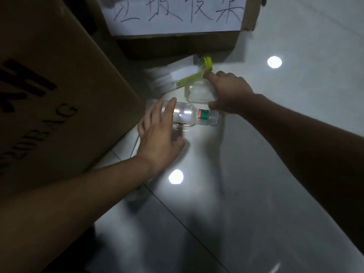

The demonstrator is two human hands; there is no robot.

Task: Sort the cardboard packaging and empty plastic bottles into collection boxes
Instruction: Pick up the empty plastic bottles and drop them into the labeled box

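A clear plastic bottle with a red and green label [203,114] lies on its side on the pale tiled floor. My left hand [157,133] is over its left end with fingers spread and fairly straight, the index finger lying on the bottle and the thumb apart from it. Just behind lies a second clear bottle with a yellow-green label and cap [197,93]. My right hand [229,91] grips it from the right, thumb and fingers curled round its body. A flat white carton [163,78] lies on the floor beside that bottle.
A large brown cardboard box with black print [59,85] stands close on the left. At the back is another cardboard box with a white handwritten sign [173,16]. Something clear and blurred [136,196] lies under my left forearm. Open floor stretches right and toward me.
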